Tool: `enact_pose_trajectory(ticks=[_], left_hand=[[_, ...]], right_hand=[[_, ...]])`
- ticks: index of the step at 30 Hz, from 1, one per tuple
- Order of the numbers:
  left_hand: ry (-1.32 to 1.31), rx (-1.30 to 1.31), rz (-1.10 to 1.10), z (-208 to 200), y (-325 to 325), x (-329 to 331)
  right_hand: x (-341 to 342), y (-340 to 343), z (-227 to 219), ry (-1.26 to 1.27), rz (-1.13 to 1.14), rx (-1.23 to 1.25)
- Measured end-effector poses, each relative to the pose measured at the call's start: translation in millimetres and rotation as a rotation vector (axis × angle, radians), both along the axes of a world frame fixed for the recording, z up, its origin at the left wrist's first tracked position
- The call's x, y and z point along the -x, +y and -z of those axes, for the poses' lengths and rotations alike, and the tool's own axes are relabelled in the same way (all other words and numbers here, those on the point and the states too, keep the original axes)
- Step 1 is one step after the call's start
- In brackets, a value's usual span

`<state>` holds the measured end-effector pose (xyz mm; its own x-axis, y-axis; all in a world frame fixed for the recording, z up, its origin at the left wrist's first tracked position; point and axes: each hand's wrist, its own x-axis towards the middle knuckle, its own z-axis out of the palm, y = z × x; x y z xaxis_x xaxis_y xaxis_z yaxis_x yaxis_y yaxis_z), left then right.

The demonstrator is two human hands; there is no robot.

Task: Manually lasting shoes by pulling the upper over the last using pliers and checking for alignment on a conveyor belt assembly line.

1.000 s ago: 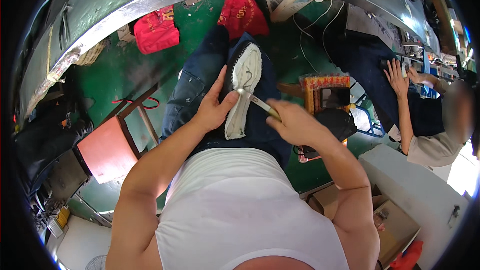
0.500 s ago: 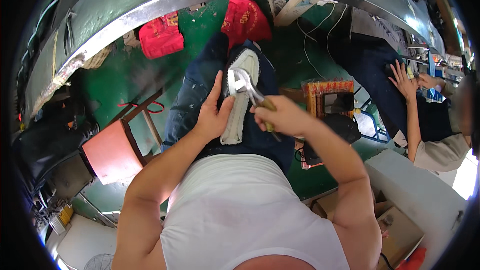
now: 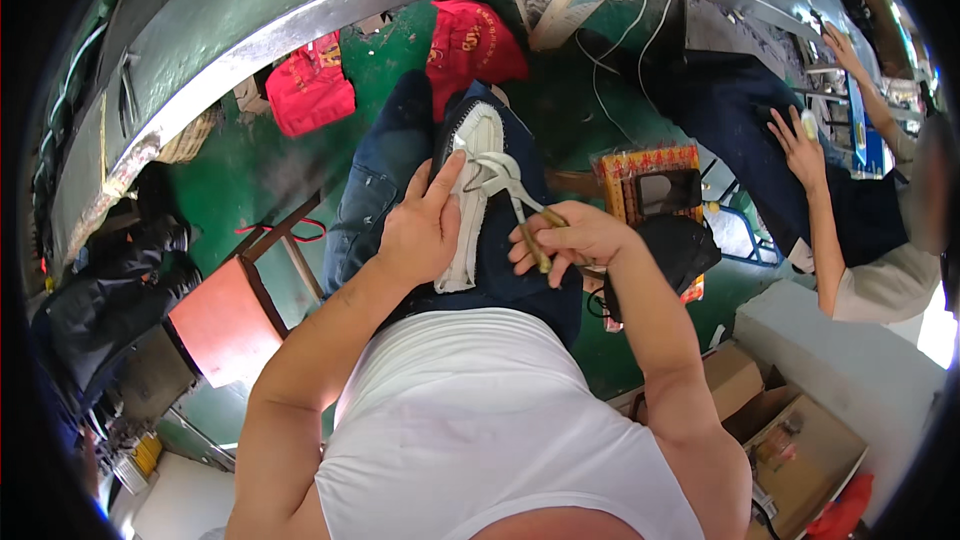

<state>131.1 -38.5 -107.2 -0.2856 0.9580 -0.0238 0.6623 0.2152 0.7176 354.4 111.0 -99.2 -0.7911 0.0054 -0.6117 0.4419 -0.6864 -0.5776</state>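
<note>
A shoe [image 3: 462,240] lies bottom up along my thighs, its pale underside showing and a dark stitched edge round the toe. My left hand [image 3: 420,230] holds it from the left side, index finger reaching onto the underside. Metal pincers [image 3: 500,175] with yellowish-brown handles are in my right hand [image 3: 575,240]. Their curved jaws are spread over the middle of the underside, beside my left fingertips. The handles stand apart, with my right fingers round them loosely.
A long metal-edged bench [image 3: 300,10] curves across the front. Red cloth bundles [image 3: 312,85] lie on the green floor beyond my knees. A stool with an orange seat [image 3: 228,320] stands left. On the right are a black bag [image 3: 675,255], cardboard boxes [image 3: 805,450] and a seated co-worker [image 3: 880,250].
My right hand has eased its grip, and the pincers' handles and jaws have spread. A white strip seen by the jaws no longer shows there. The co-worker's far hand has reached forward to the bench.
</note>
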Motion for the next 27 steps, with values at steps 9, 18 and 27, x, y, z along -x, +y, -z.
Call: enact_pose_trajectory(ticks=[9,18,27], left_hand=[[0.006,0.049,0.026,-4.7,0.8,-3.4],[-0.105,0.022,-0.050,7.7,-4.6,-7.7],[-0.242,0.207,-0.095,12.5,-2.7,-6.5]], right_hand=[[60.7,22.7,-44.1,-0.176,-0.311,-1.000],[43.7,-6.4,-13.9,0.096,-0.042,-1.140],[27.1,-44.5,-12.4,-0.086,-0.281,-1.431]])
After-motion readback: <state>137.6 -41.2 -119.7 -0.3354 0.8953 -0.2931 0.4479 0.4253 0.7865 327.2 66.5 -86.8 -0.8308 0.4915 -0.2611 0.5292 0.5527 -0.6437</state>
